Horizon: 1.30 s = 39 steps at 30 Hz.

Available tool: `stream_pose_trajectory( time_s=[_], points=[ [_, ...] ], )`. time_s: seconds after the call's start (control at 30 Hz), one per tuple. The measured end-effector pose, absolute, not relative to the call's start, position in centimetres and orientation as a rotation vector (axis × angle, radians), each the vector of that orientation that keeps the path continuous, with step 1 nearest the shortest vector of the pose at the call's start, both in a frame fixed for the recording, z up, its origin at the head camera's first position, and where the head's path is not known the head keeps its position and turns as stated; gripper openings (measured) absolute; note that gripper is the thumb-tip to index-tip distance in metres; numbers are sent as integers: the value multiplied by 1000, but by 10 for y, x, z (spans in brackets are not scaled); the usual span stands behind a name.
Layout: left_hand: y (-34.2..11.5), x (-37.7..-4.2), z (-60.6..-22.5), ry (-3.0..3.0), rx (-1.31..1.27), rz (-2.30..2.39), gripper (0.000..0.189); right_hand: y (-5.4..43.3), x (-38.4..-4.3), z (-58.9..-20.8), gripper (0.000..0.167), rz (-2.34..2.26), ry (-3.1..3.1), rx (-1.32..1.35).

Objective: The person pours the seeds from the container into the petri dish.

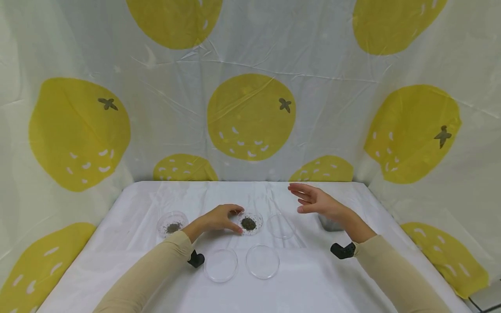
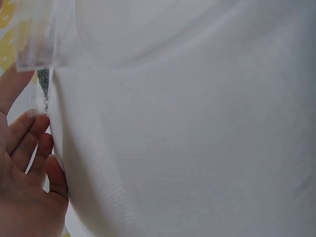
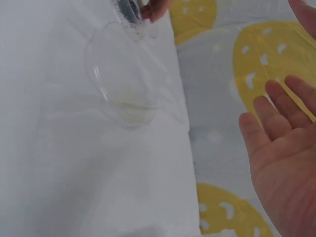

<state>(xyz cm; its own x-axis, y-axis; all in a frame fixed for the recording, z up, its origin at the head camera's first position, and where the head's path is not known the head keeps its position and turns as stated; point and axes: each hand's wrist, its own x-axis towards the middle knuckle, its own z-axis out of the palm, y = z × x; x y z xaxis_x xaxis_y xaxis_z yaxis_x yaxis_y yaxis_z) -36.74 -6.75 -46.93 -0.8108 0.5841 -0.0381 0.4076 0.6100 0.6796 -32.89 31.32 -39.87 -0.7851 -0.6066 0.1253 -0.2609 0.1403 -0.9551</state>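
My left hand (image 1: 221, 218) holds a clear petri dish (image 1: 261, 222) on the table, thumb at its near edge and fingertips at its far edge. A small heap of dark grains (image 1: 248, 224) lies in that dish. In the left wrist view, the fingertips (image 2: 42, 123) are right at the dish's side. My right hand (image 1: 316, 202) is raised over the table with fingers extended and nothing in it. The right wrist view shows its palm (image 3: 286, 168) bare. Nearest to it lies a clear round dish piece (image 1: 281, 226) without grains.
Another petri dish (image 1: 172, 214) with greyish grains (image 1: 173, 227) stands left, behind my left forearm. Two clear round dish pieces (image 1: 220, 265) (image 1: 262, 261) lie in front. Under my right wrist sits a grey object (image 1: 330, 224), partly hidden. A lemon-print curtain (image 1: 250, 117) rises behind the white-covered table.
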Motion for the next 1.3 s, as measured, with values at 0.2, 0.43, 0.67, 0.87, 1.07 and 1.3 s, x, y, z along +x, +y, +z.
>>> stream_pose_trajectory(
  time_s=[0.2, 0.43, 0.67, 0.87, 1.07, 1.3],
  points=[
    [-67, -366, -468, 2568, 818, 1008, 76, 305, -326, -414, 84, -1632, 2140, -831],
    [-68, -366, -468, 2575, 817, 1005, 77, 299, -324, -433, 87, -1571, 2181, -782],
    [-68, -367, -468, 2574, 837, 1015, 77, 295, -325, -452, 88, -1488, 2259, -722],
    [-68, -367, -469, 2577, 817, 1009, 77, 296, -323, -465, 95, -1449, 2264, -698],
    [-68, -365, -469, 2574, 823, 1015, 76, 296, -324, -471, 96, -1390, 2335, -650],
    [-68, -365, -468, 2571, 825, 1018, 77, 293, -329, -475, 102, -1190, 2495, -566]
  ],
)
